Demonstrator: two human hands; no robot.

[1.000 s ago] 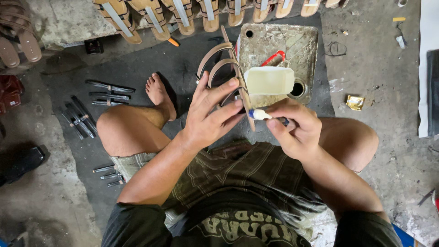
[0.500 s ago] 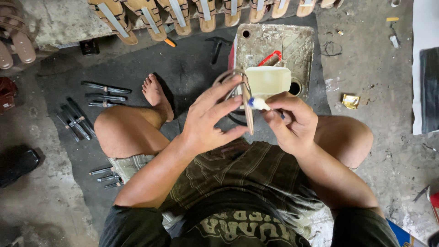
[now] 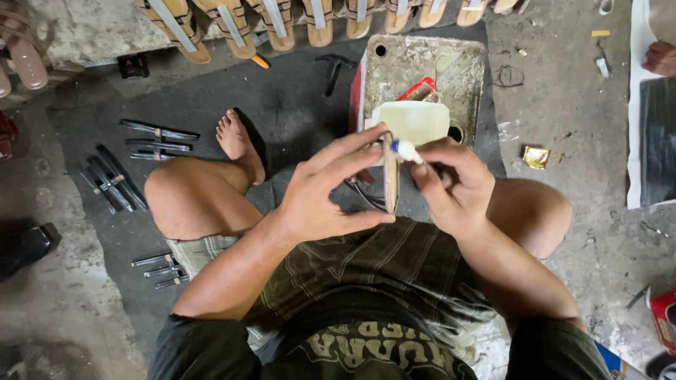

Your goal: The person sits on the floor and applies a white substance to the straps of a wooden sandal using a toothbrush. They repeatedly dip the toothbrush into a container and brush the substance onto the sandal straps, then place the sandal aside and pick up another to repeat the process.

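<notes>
I sit cross-legged on the floor. My left hand (image 3: 331, 193) holds a brown sandal strap piece (image 3: 391, 176) upright and edge-on between thumb and fingers. My right hand (image 3: 451, 183) grips a small white glue tube (image 3: 407, 150) with a blue neck, its tip touching the top of the strap. Thin dark strap loops hang below the piece. Just beyond my hands stands a white plastic tub (image 3: 412, 119) on a stained square metal can (image 3: 422, 63).
A row of tan sandal soles (image 3: 282, 21) lies along the top. Dark strap pieces (image 3: 113, 179) are scattered on the black mat at left. A hammer (image 3: 332, 70) and red-handled tool (image 3: 417, 89) lie near the can. Another person's hand (image 3: 662, 56) shows at upper right.
The strap bundle has been turned edge-on and brought lower, closer to my body. My right hand has brought the glue tube's tip up to the top of the strap.
</notes>
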